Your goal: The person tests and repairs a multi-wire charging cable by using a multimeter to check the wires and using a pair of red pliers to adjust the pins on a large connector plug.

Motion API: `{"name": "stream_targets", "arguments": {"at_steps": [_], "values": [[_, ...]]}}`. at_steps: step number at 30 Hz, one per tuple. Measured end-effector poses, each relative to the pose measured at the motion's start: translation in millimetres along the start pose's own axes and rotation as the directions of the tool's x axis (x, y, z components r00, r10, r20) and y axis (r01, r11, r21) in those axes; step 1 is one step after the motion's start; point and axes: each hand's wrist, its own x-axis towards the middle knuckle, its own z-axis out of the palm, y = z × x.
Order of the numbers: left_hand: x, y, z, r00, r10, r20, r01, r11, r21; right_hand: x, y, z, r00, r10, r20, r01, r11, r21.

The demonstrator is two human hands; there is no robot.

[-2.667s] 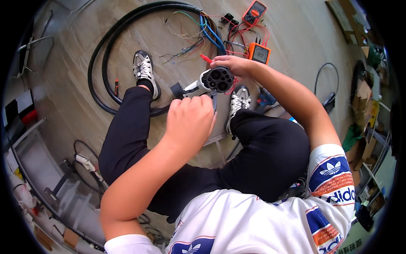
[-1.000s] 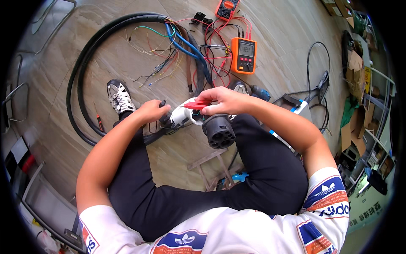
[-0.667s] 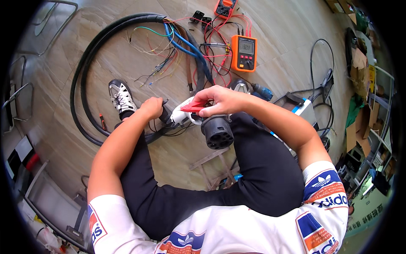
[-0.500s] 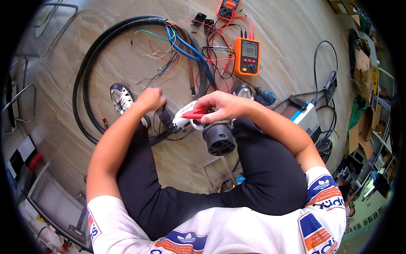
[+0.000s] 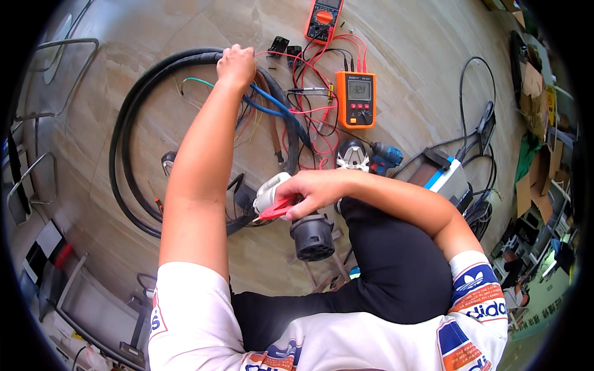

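My left hand (image 5: 237, 65) is stretched far forward, its fingers closed at the stripped end of a thick black cable (image 5: 148, 73), where the wires come out; what lies under the fingers is partly hidden. Blue wires (image 5: 272, 110) and thin coloured ones fan out beside that wrist. Close to my knees, my right hand (image 5: 318, 188) pinches a red test clip (image 5: 276, 209) with a thin metal tip. The same hand lies over a charging connector with a white body (image 5: 267, 193) and a round black plug face (image 5: 313, 238), its holes turned towards me.
An orange meter (image 5: 357, 99) with a lit display and a red multimeter (image 5: 323, 20) lie ahead, joined to tangled red and black leads. A blue power drill (image 5: 386, 157) rests by my right shoe (image 5: 353, 154). Farther right stands a white-and-blue case (image 5: 447, 179); metal-framed chairs (image 5: 80, 44) are at left.
My left hand has moved from near the connector forward to the cable's stripped end. My right hand keeps the red clip, now slightly lower in view with the connector.
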Motion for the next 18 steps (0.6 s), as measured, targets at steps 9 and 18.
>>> {"name": "stream_targets", "arguments": {"at_steps": [9, 18], "values": [[22.7, -78.2, -8.5, 0.962, -0.265, 0.058, 0.241, 0.737, -0.632, 8.1, 11.0, -8.6, 0.997, -0.054, 0.061, 0.058, 0.996, -0.073], [56.5, -82.1, 0.6, 0.914, -0.403, 0.046, 0.399, 0.875, -0.274, 8.4, 12.1, -10.2, 0.995, -0.071, 0.067, 0.078, 0.99, -0.116]]}}
